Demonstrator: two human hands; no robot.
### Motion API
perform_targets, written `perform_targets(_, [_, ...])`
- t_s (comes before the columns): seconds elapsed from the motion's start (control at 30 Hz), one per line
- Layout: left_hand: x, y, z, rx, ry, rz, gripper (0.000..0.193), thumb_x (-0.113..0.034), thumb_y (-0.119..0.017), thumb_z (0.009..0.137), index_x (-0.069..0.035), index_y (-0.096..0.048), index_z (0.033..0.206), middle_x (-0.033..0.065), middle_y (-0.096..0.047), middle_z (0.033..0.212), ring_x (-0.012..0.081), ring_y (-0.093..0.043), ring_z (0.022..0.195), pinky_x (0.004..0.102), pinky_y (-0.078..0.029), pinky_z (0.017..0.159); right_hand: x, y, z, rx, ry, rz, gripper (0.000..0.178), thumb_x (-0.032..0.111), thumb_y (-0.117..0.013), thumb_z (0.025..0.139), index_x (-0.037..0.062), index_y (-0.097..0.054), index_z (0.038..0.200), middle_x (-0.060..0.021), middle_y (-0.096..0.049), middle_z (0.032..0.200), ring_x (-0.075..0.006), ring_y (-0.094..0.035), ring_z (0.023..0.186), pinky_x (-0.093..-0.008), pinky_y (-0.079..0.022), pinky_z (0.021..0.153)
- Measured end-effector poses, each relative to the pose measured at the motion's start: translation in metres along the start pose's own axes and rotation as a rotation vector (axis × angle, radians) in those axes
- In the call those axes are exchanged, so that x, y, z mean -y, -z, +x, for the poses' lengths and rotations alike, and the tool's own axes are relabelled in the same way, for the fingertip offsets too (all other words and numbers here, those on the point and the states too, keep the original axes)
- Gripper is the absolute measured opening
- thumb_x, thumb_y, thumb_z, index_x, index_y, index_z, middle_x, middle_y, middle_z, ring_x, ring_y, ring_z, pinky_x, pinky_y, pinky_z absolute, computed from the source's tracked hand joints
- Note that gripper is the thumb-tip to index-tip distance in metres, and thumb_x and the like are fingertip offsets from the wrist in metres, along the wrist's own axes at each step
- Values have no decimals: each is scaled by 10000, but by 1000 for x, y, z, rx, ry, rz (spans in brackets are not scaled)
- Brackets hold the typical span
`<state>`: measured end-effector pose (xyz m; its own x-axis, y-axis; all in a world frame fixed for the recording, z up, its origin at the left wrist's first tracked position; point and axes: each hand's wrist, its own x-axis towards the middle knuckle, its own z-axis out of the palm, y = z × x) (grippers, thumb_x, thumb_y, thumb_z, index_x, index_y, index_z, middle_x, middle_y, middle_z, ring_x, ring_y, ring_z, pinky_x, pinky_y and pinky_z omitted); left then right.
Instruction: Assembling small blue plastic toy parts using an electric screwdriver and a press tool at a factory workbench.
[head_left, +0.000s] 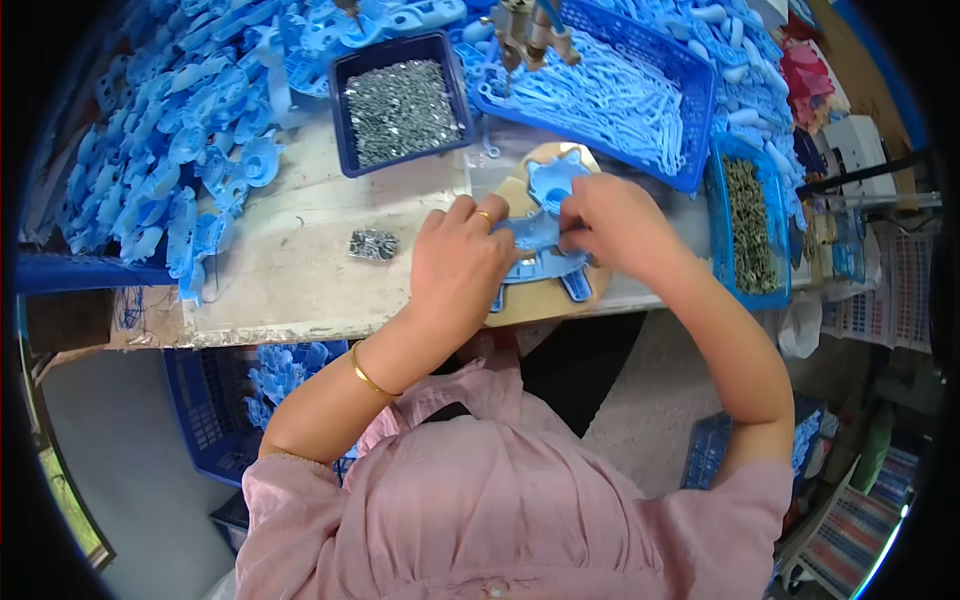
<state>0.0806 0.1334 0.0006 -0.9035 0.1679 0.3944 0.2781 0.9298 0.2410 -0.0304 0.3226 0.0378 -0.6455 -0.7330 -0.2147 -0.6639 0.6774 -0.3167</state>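
A light-blue moulded plastic shell, shaped like a toy body with a round upper end and two legs, lies on a tan board at the table's front edge. My left hand is closed at the shell's left side, its fingertips pressed together on the edge. From the right my right hand reaches over the shell, fingers bent inward and closed against its right side. Whatever small piece it pinches is hidden by the fingers. Above the board hangs a metal machine head.
A dark-blue tray of small metal pieces sits behind my left hand, a small metal heap before it. Farther back are a blue basket of light-blue links and piled blue parts. A blue bin of brass-coloured pieces stands right.
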Motion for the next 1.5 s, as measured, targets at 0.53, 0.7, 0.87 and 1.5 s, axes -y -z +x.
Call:
perform_targets(0.53, [132, 25, 12, -271, 99, 153, 42, -111, -662, 772, -94, -629, 752, 70, -595, 805, 287, -580, 845, 396, -487, 714, 152, 93, 105, -532, 503, 758, 547, 199, -805, 858, 5, -566, 1309, -85, -681, 1063, -147, -670, 956, -287, -539, 839])
perform_targets(0.7, [159, -3, 59, 53, 234, -166, 235, -323, -822, 713, -131, -742, 821, 45, -704, 901, 258, -617, 968, 411, -488, 817, 142, 88, 85, -408, 348, 959, 438, 25, -751, 813, 6, -590, 1220, -53, -665, 973, -117, -645, 880, -276, -524, 824])
perform_targets(0.87, [156, -2, 69, 183, 91, 240, 151, -288, -793, 752, -176, -754, 845, 17, -714, 887, 229, -612, 975, 388, -444, 833, 136, 77, 71, -348, 255, 1104, 422, -38, -650, 801, 1, -554, 1210, -58, -666, 918, -150, -660, 834, -290, -529, 788])
perform_targets(1.5, [64, 19, 15, -108, -238, -306, 163, -237, -718, 867, -127, -613, 925, 18, -580, 886, 222, -571, 911, 372, -431, 791, 119, 51, 50, -628, 344, 1298, 260, 34, -632, 856, -25, -572, 1103, -37, -564, 704, -109, -508, 514, -266, -412, 499])
